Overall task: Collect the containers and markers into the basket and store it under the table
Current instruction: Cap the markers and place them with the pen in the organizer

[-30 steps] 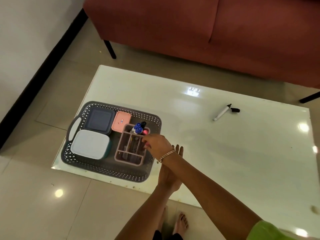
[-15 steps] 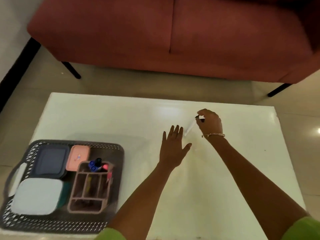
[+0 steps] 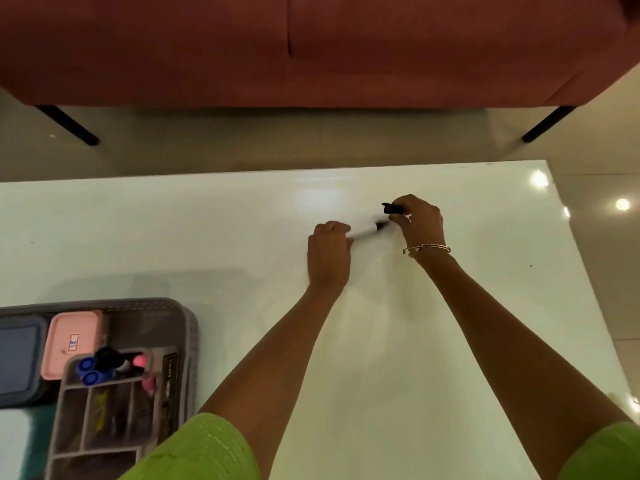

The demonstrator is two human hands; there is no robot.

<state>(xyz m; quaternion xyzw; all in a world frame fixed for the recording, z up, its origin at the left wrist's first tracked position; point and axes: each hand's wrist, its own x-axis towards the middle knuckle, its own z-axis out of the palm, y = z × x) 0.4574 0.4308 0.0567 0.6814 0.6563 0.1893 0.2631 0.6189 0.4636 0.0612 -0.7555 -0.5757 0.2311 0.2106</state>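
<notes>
Over the middle of the white table (image 3: 207, 230), my left hand (image 3: 328, 252) grips the white marker (image 3: 365, 231), its dark tip pointing right. My right hand (image 3: 419, 218) pinches the marker's black cap (image 3: 393, 209) just above and right of the tip; cap and tip are apart. At the lower left the grey perforated basket (image 3: 188, 341) holds a pink-lidded container (image 3: 69, 341), a dark blue-lidded container (image 3: 19, 355) and a divided organiser (image 3: 104, 420) with blue, black and pink markers (image 3: 104, 363) standing in it.
A red sofa (image 3: 311, 46) on black legs (image 3: 67, 124) stands behind the table, across a strip of tiled floor (image 3: 277, 140). The table's right edge runs diagonally at the right, with floor beyond it. My green sleeves fill the bottom corners.
My right hand left the basket and reached the marker on the table. My left hand has closed on the marker's body, and my right hand now holds the cap. The view has shifted right.
</notes>
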